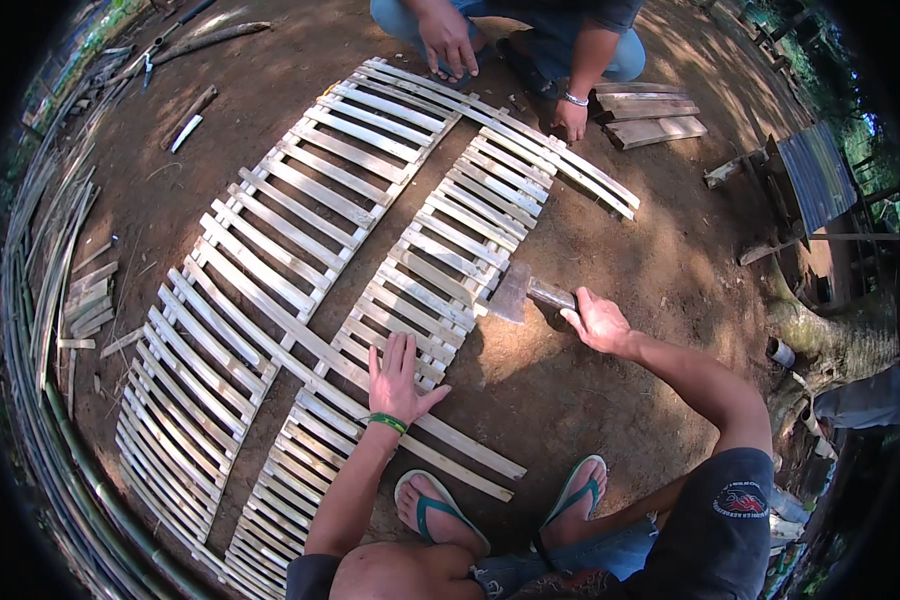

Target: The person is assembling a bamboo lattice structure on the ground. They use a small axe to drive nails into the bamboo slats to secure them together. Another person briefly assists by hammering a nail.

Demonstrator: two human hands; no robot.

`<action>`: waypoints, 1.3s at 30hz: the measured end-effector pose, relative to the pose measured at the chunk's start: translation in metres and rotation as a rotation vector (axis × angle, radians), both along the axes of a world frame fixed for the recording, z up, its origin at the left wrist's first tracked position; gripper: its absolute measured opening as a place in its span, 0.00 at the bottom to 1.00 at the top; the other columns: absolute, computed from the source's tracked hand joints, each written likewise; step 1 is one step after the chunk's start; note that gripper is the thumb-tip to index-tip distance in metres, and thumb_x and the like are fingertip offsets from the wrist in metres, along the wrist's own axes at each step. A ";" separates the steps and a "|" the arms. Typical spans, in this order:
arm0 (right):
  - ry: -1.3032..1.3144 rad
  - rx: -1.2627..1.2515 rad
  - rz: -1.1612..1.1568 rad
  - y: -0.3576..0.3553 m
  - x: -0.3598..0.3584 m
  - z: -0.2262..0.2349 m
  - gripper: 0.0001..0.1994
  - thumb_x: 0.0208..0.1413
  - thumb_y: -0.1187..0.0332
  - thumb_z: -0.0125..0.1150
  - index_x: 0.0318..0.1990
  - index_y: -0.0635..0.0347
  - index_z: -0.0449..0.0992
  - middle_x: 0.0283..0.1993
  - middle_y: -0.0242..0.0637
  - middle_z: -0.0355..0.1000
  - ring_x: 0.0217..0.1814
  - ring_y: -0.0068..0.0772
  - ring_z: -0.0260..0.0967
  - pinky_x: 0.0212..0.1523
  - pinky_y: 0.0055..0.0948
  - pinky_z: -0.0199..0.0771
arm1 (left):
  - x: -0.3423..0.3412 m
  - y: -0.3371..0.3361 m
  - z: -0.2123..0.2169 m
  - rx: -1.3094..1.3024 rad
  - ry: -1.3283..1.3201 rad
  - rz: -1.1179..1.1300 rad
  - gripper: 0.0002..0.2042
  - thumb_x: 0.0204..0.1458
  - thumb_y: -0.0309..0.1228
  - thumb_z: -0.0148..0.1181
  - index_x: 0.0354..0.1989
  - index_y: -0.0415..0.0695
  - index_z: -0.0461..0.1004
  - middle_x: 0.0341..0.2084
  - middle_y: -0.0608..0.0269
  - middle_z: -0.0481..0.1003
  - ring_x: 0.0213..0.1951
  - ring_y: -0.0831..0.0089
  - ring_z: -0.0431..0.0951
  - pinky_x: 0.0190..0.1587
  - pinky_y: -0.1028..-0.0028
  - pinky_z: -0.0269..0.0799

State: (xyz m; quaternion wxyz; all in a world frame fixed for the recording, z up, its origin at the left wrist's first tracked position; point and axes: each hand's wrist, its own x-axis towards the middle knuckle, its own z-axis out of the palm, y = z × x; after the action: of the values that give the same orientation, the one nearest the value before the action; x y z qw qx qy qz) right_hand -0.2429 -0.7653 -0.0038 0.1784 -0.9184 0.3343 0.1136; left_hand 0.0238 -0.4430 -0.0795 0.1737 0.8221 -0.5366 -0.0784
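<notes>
A wide panel of pale bamboo slats (335, 190) lies on the ground, its slats fixed in rows across longer strips. My left hand (397, 380) rests on the near row of slats with its fingers stretched out. In my right hand (602, 320) is the dark handle of a hatchet (511, 290). The hatchet's broad metal head is at the right edge of the near row, beside the slat ends; whether it touches them I cannot tell. Two long strips (470, 448) stick out past the row near my feet.
Across the panel a co-worker crouches, one hand (572, 118) near the far strips. Stacked boards (650, 115) lie beside them. Bamboo poles (80, 470) and cut pieces (92, 300) line the left. A tree trunk (820, 340) and corrugated sheet (817, 178) stand at right.
</notes>
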 end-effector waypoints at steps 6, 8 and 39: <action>-0.196 0.616 -0.639 0.035 -0.036 -0.013 0.26 0.70 0.44 0.57 0.47 0.65 0.70 0.28 0.38 0.72 0.24 0.36 0.74 0.26 0.40 0.76 | -0.025 -0.037 0.025 0.258 -0.171 0.093 0.52 0.42 0.66 0.70 0.66 0.35 0.64 0.62 0.45 0.65 0.69 0.50 0.62 0.72 0.44 0.51; -0.321 0.811 -0.767 0.044 -0.039 -0.029 0.26 0.68 0.43 0.60 0.45 0.63 0.71 0.27 0.32 0.70 0.22 0.24 0.69 0.21 0.32 0.72 | -0.033 -0.031 0.016 0.251 -0.233 0.146 0.48 0.44 0.65 0.69 0.63 0.35 0.67 0.60 0.46 0.68 0.69 0.52 0.63 0.70 0.47 0.53; -0.280 0.398 -0.430 -0.010 -0.076 -0.044 0.25 0.68 0.47 0.60 0.45 0.68 0.74 0.27 0.46 0.75 0.26 0.45 0.77 0.30 0.44 0.76 | -0.008 0.014 -0.011 -0.118 -0.157 -0.110 0.29 0.26 0.51 0.81 0.34 0.44 0.78 0.37 0.61 0.73 0.51 0.63 0.77 0.78 0.40 0.45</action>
State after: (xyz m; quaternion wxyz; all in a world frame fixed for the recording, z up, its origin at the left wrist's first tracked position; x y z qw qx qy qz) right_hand -0.3185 -0.7756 -0.0479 0.4186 -0.7806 0.4641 0.0088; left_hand 0.0158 -0.4293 -0.0904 0.1749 0.7833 -0.5965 0.0085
